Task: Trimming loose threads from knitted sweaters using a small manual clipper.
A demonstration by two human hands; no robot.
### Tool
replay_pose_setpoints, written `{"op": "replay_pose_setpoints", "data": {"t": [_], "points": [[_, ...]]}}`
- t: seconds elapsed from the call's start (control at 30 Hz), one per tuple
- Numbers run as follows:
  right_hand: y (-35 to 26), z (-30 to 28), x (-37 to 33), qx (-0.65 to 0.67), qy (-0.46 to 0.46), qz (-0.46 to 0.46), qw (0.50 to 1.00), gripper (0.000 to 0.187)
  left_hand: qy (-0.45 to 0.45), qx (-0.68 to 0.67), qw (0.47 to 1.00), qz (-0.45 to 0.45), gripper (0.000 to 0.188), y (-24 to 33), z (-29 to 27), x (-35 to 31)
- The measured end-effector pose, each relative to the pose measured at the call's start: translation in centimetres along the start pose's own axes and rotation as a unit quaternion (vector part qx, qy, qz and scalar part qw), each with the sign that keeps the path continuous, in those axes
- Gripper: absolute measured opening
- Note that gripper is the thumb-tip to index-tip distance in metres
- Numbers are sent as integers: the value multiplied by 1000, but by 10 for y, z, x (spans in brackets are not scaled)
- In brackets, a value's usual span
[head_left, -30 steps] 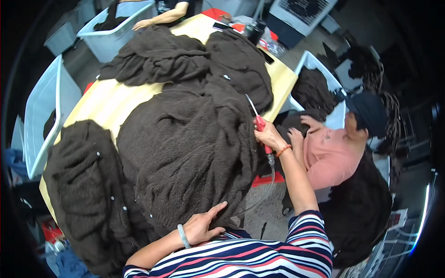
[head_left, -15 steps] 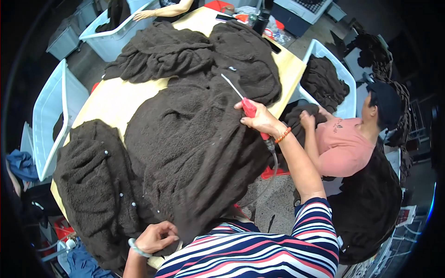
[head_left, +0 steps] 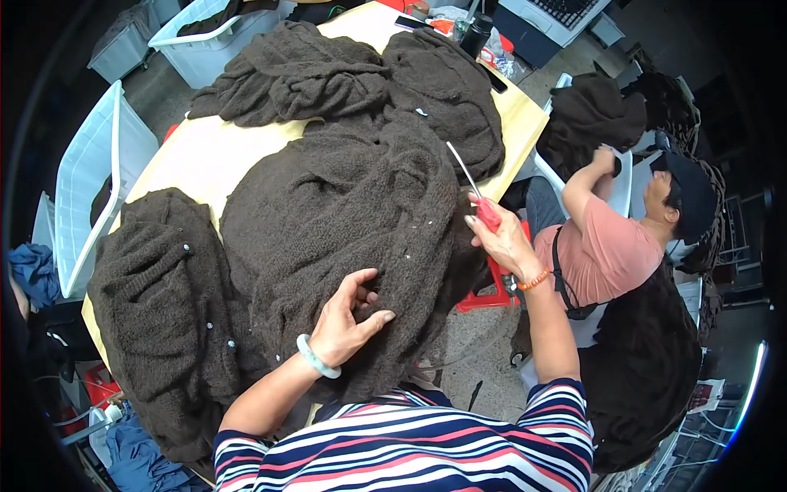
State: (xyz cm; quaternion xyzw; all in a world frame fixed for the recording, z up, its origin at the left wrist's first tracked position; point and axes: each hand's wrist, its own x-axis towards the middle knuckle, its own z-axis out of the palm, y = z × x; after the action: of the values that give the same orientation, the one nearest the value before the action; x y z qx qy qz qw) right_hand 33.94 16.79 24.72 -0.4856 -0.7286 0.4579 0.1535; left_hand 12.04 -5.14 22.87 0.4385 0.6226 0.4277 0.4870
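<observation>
Dark brown fuzzy cloth (head_left: 320,213) lies in a big rumpled heap over the table in front of me. My left hand (head_left: 343,324), a pale bangle at its wrist, rests on the near right part of this heap. Its fingers are bent, with the thumb spread apart from them. Over the heap's right edge, my right hand (head_left: 510,248) grips a red-handled tool (head_left: 487,215). A long thin metal rod points up and left from the handle, above the cloth. A cord or hose trails from the tool's rear end.
The pale wooden table (head_left: 197,168) bears more brown cloth (head_left: 160,328) at left and far side. A black bottle (head_left: 476,35) stands at the back. Right of the table, a person in pink (head_left: 615,254) reaches over a white bin (head_left: 625,184). Another white bin (head_left: 90,180) stands left.
My left hand has moved up and right onto the heap. My right hand and the tool have shifted right and slightly down. The person in pink now reaches toward the bin.
</observation>
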Motion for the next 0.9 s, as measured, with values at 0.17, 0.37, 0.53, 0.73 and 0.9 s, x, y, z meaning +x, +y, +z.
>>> {"op": "replay_pose_setpoints", "data": {"t": [0.17,0.37,0.53,0.73,0.9], "points": [[-14,-15,-49,-25,-25,-22,999,45,14,-165,985,-36,46,-19,8,3],[-33,-17,-90,-120,-54,-92,987,44,-64,-274,954,-103,44,-8,9,1],[-50,-13,-121,-147,-64,-138,977,43,-56,-424,891,-150,22,-13,13,4],[-72,-4,-161,-291,-253,-85,919,47,73,-135,988,16,13,-48,27,2],[-75,2,-166,-320,-263,-61,908,39,96,-93,990,54,18,-54,32,-3]]}}
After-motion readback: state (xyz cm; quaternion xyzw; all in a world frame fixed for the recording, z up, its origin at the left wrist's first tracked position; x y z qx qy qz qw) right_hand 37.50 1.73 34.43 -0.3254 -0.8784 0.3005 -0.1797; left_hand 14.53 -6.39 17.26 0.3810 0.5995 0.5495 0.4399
